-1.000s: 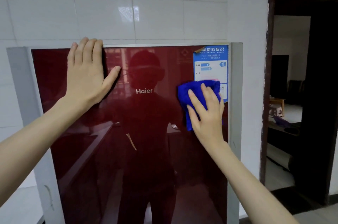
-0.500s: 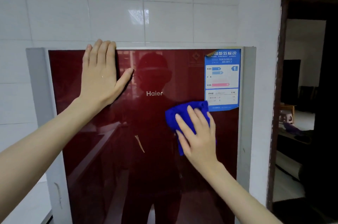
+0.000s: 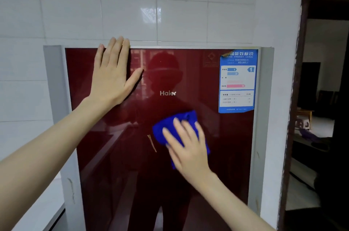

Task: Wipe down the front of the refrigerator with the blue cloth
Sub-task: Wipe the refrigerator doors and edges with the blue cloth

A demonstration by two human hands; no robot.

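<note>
My right hand (image 3: 188,147) presses the blue cloth (image 3: 175,127) flat against the dark red glass door of the Haier refrigerator (image 3: 226,155), fingers spread over the bunched fabric with nothing pinched between them; the cloth shows above and to the left of my fingertips and along the hand's right edge. My left hand (image 3: 111,77) lies open, palm flat on the door near its top edge, up and to the left of the working hand, holding nothing and, I judge, bracing the door. The energy label (image 3: 238,81) sits up and to the right of the cloth, one upper corner curling off the glass; the brand lettering (image 3: 167,93) is just above the cloth.

I read this as mid-wipe across the upper door panel. To do the pass well I would keep even palm pressure so the whole cloth stays in contact, work in overlapping strokes, and skirt the label's loose corner so it does not snag and peel. The glossy surface will likely show streaks. The spot under my bracing palm needs its own pass, and the grey side trim (image 3: 266,117) looks untouched.
</note>
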